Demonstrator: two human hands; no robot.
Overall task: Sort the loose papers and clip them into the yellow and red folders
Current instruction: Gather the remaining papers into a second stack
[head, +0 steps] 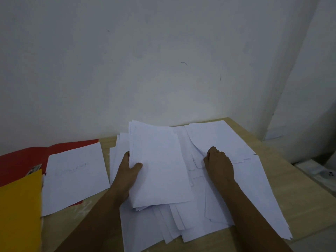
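Observation:
A wide heap of loose white papers [241,193] covers the middle and right of the wooden table. My left hand [128,173] grips the left edge of a thick stack of sheets [160,166], thumb on top, lifted slightly above the heap. My right hand [219,163] lies palm down on the heap, fingers curled at the edges of overlapping sheets. An open red folder [21,159] lies at the far left with a single sheet [76,177] bearing faint writing on it. The yellow folder [20,213] overlaps the red one at the near left.
The light wooden table [283,171] stands against a white wall [145,70]. Its right edge drops to a floor where a white object [321,172] lies. A small printed label [34,169] shows on the red folder beside the yellow one.

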